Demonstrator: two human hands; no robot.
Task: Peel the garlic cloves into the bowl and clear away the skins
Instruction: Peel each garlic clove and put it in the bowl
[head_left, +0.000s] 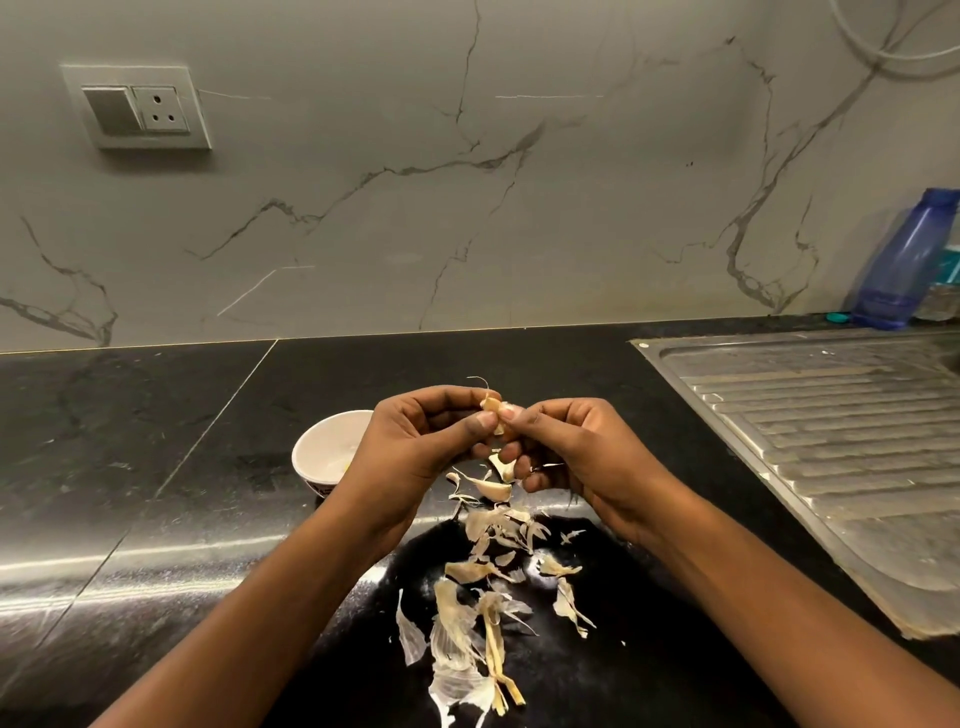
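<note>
Garlic skins (467, 613) on black counter (156, 467), left hand (410, 441) and right hand (576, 452) pinching 1 clove (493, 410), bowl (311, 441), marble wall (415, 208), steel drainboard (831, 441)

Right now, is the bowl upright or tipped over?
Upright. The bowl stands on the counter with its opening facing up and its white inside showing.

Readable text, labels, numbers: none.
Bowl (323, 451), white, on the worktop (156, 441): dark printed marks low on its outer wall, partly hidden and too small to read.
Blue bottle (904, 260): any lettering too blurred to tell.
</note>
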